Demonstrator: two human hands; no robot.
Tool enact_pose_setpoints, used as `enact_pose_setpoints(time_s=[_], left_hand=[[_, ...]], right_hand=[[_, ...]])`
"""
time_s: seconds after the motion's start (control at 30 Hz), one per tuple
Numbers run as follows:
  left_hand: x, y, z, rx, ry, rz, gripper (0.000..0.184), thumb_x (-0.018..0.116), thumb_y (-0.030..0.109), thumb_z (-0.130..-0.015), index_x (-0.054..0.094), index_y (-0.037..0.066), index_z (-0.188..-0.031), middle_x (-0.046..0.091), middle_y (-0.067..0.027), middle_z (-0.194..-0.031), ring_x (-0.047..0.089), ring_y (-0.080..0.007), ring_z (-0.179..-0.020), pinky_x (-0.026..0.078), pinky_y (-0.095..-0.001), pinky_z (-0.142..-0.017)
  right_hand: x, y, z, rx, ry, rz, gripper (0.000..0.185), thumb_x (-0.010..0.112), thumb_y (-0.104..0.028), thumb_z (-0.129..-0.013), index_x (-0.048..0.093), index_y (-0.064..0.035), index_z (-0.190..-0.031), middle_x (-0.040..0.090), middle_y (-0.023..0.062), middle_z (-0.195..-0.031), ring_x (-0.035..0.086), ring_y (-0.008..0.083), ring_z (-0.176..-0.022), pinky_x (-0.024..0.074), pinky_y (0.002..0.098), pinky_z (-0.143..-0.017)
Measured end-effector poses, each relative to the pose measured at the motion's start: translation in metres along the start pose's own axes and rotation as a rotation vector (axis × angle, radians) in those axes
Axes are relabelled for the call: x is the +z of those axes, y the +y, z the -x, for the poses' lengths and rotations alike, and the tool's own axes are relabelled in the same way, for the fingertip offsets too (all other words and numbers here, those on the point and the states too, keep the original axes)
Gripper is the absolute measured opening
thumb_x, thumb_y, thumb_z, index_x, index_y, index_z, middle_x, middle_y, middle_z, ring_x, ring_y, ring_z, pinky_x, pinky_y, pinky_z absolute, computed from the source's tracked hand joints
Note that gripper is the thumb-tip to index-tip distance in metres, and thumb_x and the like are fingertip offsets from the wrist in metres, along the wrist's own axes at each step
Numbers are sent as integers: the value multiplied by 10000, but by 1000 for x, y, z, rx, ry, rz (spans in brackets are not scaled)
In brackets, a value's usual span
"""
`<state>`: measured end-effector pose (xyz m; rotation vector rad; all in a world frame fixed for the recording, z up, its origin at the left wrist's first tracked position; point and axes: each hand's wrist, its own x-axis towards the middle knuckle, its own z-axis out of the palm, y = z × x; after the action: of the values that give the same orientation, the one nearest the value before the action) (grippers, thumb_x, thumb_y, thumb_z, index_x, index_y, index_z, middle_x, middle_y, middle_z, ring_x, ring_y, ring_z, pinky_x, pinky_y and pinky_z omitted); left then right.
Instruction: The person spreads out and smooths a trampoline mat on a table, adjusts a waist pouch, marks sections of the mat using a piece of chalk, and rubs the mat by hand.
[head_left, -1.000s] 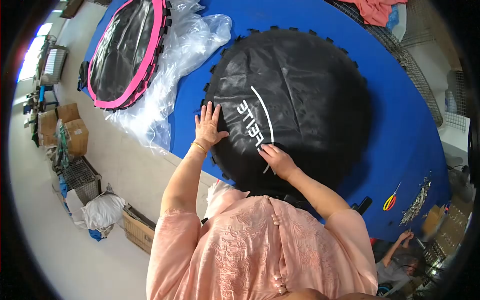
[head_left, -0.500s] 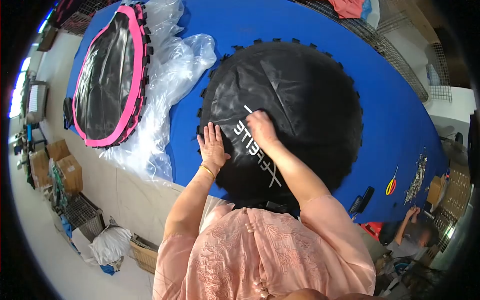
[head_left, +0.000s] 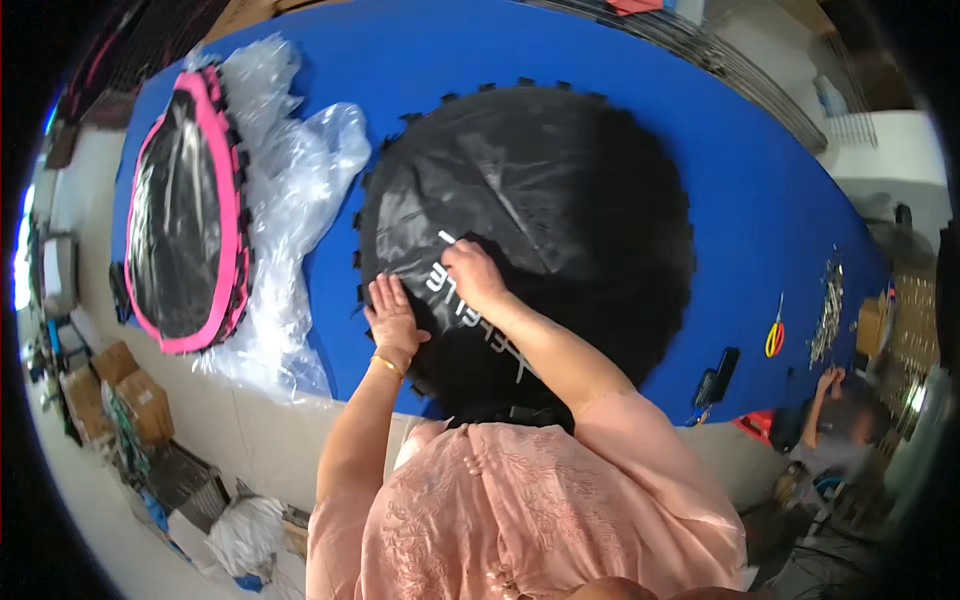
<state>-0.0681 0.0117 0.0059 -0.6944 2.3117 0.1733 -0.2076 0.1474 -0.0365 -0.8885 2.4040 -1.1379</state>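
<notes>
A round black trampoline mat (head_left: pixel 600 220) with black webbing loops round its edge lies flat before me. White lettering (head_left: pixel 440 280) runs diagonally over its near left part. My left hand (head_left: pixel 393 315) rests palm down on the mat's left side, fingers stretched out. Over the lettering is my right hand (head_left: pixel 473 272), its fingers curled down against the mat and covering some letters. Whether anything is between those fingers is hidden.
A pink-rimmed black mat (head_left: pixel 180 210) and crumpled clear plastic (head_left: pixel 290 190) lie on the left of the blue table (head_left: pixel 400 50). To the right are scissors (head_left: pixel 775 338), a black tool (head_left: pixel 715 385) and metal pieces (head_left: pixel 828 310). Another person (head_left: pixel 840 415) is at the lower right.
The view has turned slightly, so the mats appear farther left. My right hand remains at the lettering, fingertips slightly closer to its upper end. My left hand still lies flat on the mat.
</notes>
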Motion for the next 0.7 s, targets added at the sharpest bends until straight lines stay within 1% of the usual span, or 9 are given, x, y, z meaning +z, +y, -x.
enact_pose_setpoints(time_s=[0.03,0.1,0.17,0.23,0.3,0.33,0.47,0.57,0.7], left_hand=[[0,1,0,-7,4,3,1535,1003,427,-618,-17,-16,-1676,47,-219,-1770,85,-415,-1632,292,-565,-1264],[9,-1,-8,-3,2,-106,1571,970,553,-603,-21,-23,-1676,26,-224,-1773,103,-411,-1634,360,-573,-1218],[18,-5,-9,28,53,-86,1575,972,545,-596,-21,-35,-1672,44,-233,-1768,122,-420,-1628,366,-567,-1219],[27,-11,-13,43,74,-77,1569,969,548,-597,-15,-31,-1674,54,-236,-1766,132,-425,-1625,339,-565,-1236],[21,-10,-11,52,59,-88,1571,970,549,-594,-13,-27,-1675,59,-237,-1765,135,-426,-1624,323,-563,-1245],[17,-10,-11,59,45,-95,1572,971,550,-590,-11,-23,-1676,64,-237,-1764,137,-426,-1623,306,-562,-1253],[20,-11,-9,64,74,-93,1579,975,556,-571,7,-18,-1678,76,-232,-1764,137,-423,-1623,294,-550,-1262],[30,-13,-11,65,114,-85,1578,975,556,-572,7,-19,-1677,76,-232,-1763,137,-425,-1623,302,-542,-1260],[26,-10,-11,41,71,-99,1571,976,533,-590,-15,-18,-1677,45,-233,-1765,109,-429,-1627,303,-536,-1266]], right_hand=[[-5,0,0,4,-5,1,177,723,31,-808,661,-56,-948,636,144,-999,639,378,-1009,541,473,-817],[-26,21,-8,13,83,50,184,743,14,-806,671,-68,-954,643,143,-995,639,386,-998,535,482,-824],[-61,59,-16,190,195,-270,161,750,-1,-803,680,-68,-932,645,150,-970,641,394,-977,533,483,-832],[-108,98,-19,182,343,50,160,770,-30,-795,695,-61,-933,665,160,-984,653,394,-990,538,472,-858],[-164,135,-9,169,432,259,194,787,-57,-788,706,-51,-964,684,167,-1036,665,385,-1021,544,457,-887],[-190,153,0,198,461,288,221,794,-68,-792,716,-42,-997,698,170,-1061,674,380,-1041,548,450,-905],[-258,224,30,432,571,413,227,810,-76,-830,712,-30,-1030,695,173,-1030,686,370,-985,559,449,-870],[-267,240,29,495,681,442,221,815,-83,-844,723,-36,-1040,693,163,-1018,681,370,-960,556,449,-840],[-226,224,-32,274,702,454,167,732,-103,-907,750,-38,-1060,700,173,-1050,656,391,-1048,533,478,-907]])
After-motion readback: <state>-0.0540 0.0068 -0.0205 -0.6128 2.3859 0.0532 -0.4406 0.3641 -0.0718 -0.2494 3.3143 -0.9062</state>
